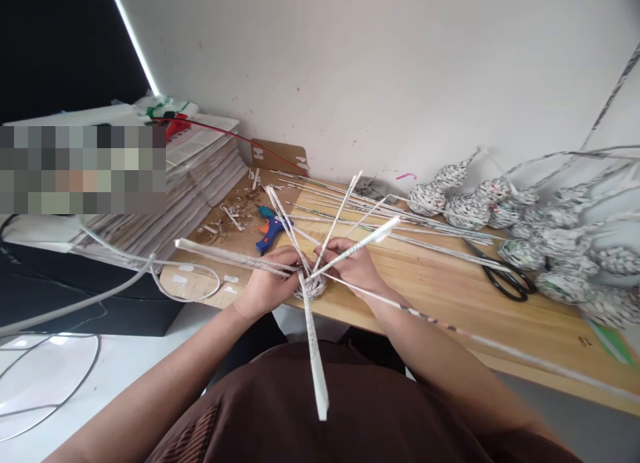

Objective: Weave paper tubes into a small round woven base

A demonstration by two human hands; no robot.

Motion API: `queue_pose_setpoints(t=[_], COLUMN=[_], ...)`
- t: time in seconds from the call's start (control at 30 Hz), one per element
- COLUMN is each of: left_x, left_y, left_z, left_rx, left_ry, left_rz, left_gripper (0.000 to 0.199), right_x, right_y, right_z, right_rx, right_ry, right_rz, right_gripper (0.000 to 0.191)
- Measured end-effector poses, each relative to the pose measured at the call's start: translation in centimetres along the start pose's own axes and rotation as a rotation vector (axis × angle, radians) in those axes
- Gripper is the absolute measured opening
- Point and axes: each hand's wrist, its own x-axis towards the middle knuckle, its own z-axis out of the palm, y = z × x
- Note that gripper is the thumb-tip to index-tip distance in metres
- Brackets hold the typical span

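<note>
A small round piece woven from paper strips (313, 287) is held between both hands at the front edge of the wooden table, with several rolled-paper spokes fanning out from it. My left hand (273, 279) grips its left side, fingers wrapped round near the base of the spokes. On the other side my right hand (350, 263) is closed around the spokes' base, its fingertips partly hidden behind them. One long thin paper strand (430, 318) runs from the piece across my right forearm to the lower right.
A blue glue gun (270, 233) lies behind my left hand. Loose paper rods (415, 219) lie farther back. Black scissors (505, 273) and several woven gourd shapes (467, 209) are at the right. Stacked newspapers (210, 176) stand left. A cable (125, 279) hangs nearby.
</note>
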Motion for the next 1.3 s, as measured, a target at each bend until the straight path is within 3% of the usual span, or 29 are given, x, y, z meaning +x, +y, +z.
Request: queue_pose_setpoints(t=[0.17,0.37,0.63,0.8,1.0,1.3], left_x=[0.8,1.0,0.8,0.4,0.1,-0.6], left_y=[0.7,0.3,0.2,0.6,0.6,0.2], left_z=[-1.3,-1.8,-1.3,-0.9,-0.8,-0.4], left_rx=[0.039,0.0,0.077,0.205,0.204,0.182], left_ry=[-0.21,-0.318,-0.242,-0.124,-0.098,-0.07], left_rz=[0.01,0.011,0.051,-0.086,-0.163,-0.049], left_gripper=[0.025,0.026,0.023,0.007,0.014,0.018], right_x=[0.0,-0.2,-0.4,-0.6,-1.0,-1.9], right_y=[0.0,-0.2,-1.1,-1.2,-0.6,-1.2], right_z=[-0.4,-0.4,-0.3,-0.3,-0.3,-0.2], right_rx=[-0.082,-0.124,-0.17,-0.251,-0.281,-0.281], right_ry=[-0.048,-0.091,-0.129,-0.147,-0.242,-0.435], right_rz=[0.003,-0.001,-0.034,-0.118,-0.183,-0.205], right_gripper=[0.029,0.028,0.028,0.021,0.02,0.022])
